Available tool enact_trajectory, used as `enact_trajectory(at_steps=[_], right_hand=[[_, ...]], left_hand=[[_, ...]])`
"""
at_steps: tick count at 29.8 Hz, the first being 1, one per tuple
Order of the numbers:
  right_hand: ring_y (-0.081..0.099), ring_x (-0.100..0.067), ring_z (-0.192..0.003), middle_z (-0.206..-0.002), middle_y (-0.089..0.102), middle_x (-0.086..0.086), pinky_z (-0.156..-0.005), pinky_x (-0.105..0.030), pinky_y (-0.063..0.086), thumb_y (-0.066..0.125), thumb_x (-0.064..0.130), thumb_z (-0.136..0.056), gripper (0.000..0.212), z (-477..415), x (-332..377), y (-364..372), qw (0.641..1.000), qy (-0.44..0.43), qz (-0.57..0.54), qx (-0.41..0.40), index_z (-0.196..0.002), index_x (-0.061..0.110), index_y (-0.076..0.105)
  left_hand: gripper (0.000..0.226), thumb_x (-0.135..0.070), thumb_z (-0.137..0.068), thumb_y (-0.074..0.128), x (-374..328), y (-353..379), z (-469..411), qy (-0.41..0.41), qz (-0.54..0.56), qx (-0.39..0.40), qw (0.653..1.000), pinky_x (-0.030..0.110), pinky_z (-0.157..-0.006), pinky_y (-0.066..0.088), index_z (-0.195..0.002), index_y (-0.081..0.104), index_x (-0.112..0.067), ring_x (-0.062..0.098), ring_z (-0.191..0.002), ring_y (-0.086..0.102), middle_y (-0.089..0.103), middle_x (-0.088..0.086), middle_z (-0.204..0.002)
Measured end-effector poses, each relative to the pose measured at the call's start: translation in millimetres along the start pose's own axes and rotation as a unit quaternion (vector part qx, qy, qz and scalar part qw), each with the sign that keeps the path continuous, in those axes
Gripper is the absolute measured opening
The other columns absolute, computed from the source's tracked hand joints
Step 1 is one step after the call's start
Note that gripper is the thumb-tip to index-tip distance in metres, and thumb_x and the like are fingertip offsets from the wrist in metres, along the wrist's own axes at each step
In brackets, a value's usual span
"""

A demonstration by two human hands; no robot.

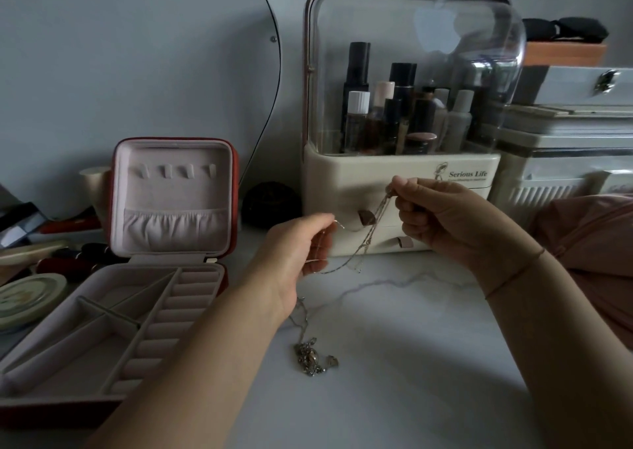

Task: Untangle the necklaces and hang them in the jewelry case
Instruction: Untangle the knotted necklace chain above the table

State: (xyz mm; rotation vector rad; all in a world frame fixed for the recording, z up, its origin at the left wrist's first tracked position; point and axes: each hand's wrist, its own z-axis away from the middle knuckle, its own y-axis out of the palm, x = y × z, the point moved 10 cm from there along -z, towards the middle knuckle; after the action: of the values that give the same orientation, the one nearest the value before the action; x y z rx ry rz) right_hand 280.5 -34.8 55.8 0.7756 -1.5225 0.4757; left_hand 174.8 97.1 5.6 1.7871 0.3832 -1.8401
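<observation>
Pale, faintly veined tabletop (411, 397) across the whole lower view. Behind it, leaning against the wall at the left, a curved-edged mirror (137, 54). At the back right, a cream cosmetics organizer (404, 174) with a clear domed lid, crowded with bottles, two small drawers in its base. Just beside that, to the right, stacked pale boxes (565, 161), and in front of them a fold of pink cloth (589, 243).

At the left, a red jewelry case (171, 195) lying open, lid upright, pink lining, a row of small hooks (174, 171) near the lid's top and a gathered pocket below; tray divided into compartments and ring rolls. Nothing hanging on the hooks.

Raised in front of the organizer, both hands apart. Right hand (442, 215) higher, thumb and fingertips pinching the top of the necklaces (368, 239). Left hand (308, 246) lower, fingers curled around other strands of the same fine chains, which sag in loops between the two. Thin cord bracelet (513, 274) on the right wrist.

Below the left wrist, more chain trailing down to a small knotted heap (310, 356) resting on the tabletop
</observation>
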Motion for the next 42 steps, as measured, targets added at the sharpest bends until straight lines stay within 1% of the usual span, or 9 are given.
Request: enact_trajectory(at_steps=[4, 9, 14, 18, 24, 28, 32, 35, 42], right_hand=[[0.042, -0.005, -0.047, -0.06, 0.051, 0.0, -0.046, -0.014, 0.034, 0.059, 0.02, -0.078, 0.019, 2, -2, 16, 0.999, 0.012, -0.013, 0.051, -0.085, 0.003, 0.065], [0.045, -0.006, -0.046, -0.06, 0.055, -0.003, -0.046, -0.014, 0.037, 0.056, 0.016, -0.079, 0.017, 6, -4, 31, 0.995, 0.023, -0.029, 0.096, -0.08, 0.003, 0.068], [0.045, -0.007, -0.044, -0.06, 0.054, -0.004, -0.043, -0.014, 0.036, 0.058, 0.015, -0.076, 0.015, 7, -6, 36, 0.995, 0.022, -0.009, 0.099, -0.082, 0.002, 0.063], [0.046, -0.006, -0.045, -0.059, 0.054, -0.003, -0.042, -0.013, 0.035, 0.059, 0.016, -0.076, 0.014, 8, -7, 39, 0.994, 0.026, 0.004, 0.103, -0.082, 0.004, 0.062], [0.046, -0.006, -0.045, -0.058, 0.055, -0.002, -0.041, -0.013, 0.034, 0.059, 0.017, -0.076, 0.013, 8, -8, 42, 0.994, 0.023, 0.016, 0.11, -0.081, 0.005, 0.06], [0.045, -0.007, -0.046, -0.06, 0.054, -0.002, -0.044, -0.014, 0.034, 0.059, 0.016, -0.077, 0.013, 7, -10, 40, 0.993, 0.026, 0.025, 0.113, -0.083, 0.005, 0.061], [0.036, -0.008, -0.053, -0.066, 0.047, -0.003, -0.048, -0.015, 0.033, 0.064, 0.016, -0.076, 0.02, 7, -11, 37, 0.991, 0.024, 0.072, 0.111, -0.092, 0.003, 0.064], [0.032, -0.009, -0.055, -0.069, 0.045, -0.006, -0.05, -0.017, 0.03, 0.07, 0.015, -0.068, 0.028, 7, -13, 37, 0.987, 0.022, 0.116, 0.106, -0.093, 0.003, 0.066], [0.03, -0.01, -0.054, -0.064, 0.043, -0.004, -0.05, -0.018, 0.028, 0.068, 0.018, -0.071, 0.019, 8, -10, 36, 0.986, 0.012, 0.136, 0.097, -0.084, 0.005, 0.065]], left_hand=[[0.014, -0.02, -0.087, 0.062, -4, 11, 3, 0.025, -0.043, 0.029, 0.998, 0.022, -0.065, 0.044, -0.075, 0.069, -0.015, 0.009, -0.064, 0.054, 0.062, -0.003, -0.066], [0.005, -0.025, -0.084, 0.067, -4, 12, 5, 0.037, -0.066, 0.029, 0.997, 0.023, -0.073, 0.044, -0.084, 0.069, -0.019, 0.01, -0.079, 0.057, 0.065, -0.005, -0.079], [0.008, -0.029, -0.083, 0.066, -11, 19, 8, 0.07, -0.054, 0.06, 0.994, 0.025, -0.082, 0.044, -0.086, 0.073, -0.024, 0.01, -0.093, 0.061, 0.071, -0.007, -0.09], [0.021, -0.036, -0.072, 0.068, -19, 27, 13, 0.101, -0.027, 0.095, 0.99, 0.031, -0.091, 0.047, -0.084, 0.074, -0.021, 0.011, -0.091, 0.065, 0.073, -0.004, -0.084], [0.01, -0.019, -0.077, 0.069, -23, 29, 14, 0.125, -0.029, 0.098, 0.987, 0.016, -0.079, 0.046, -0.086, 0.072, -0.019, -0.006, -0.074, 0.065, 0.072, -0.011, -0.072], [0.005, -0.017, -0.082, 0.068, -23, 25, 13, 0.128, -0.029, 0.081, 0.988, 0.024, -0.083, 0.046, -0.082, 0.072, -0.019, 0.004, -0.078, 0.062, 0.07, -0.009, -0.071], [0.009, -0.016, -0.085, 0.064, -21, 22, 10, 0.116, -0.011, 0.073, 0.99, 0.03, -0.086, 0.046, -0.08, 0.071, -0.019, 0.01, -0.083, 0.06, 0.067, -0.006, -0.072], [0.009, -0.017, -0.084, 0.065, -17, 22, 9, 0.102, 0.0, 0.076, 0.992, 0.029, -0.085, 0.046, -0.076, 0.07, -0.02, 0.01, -0.083, 0.06, 0.068, -0.008, -0.072], [0.01, -0.023, -0.087, 0.06, -11, 28, 7, 0.089, 0.0, 0.097, 0.991, 0.024, -0.077, 0.047, -0.085, 0.068, -0.017, 0.005, -0.08, 0.061, 0.068, -0.01, -0.072]])
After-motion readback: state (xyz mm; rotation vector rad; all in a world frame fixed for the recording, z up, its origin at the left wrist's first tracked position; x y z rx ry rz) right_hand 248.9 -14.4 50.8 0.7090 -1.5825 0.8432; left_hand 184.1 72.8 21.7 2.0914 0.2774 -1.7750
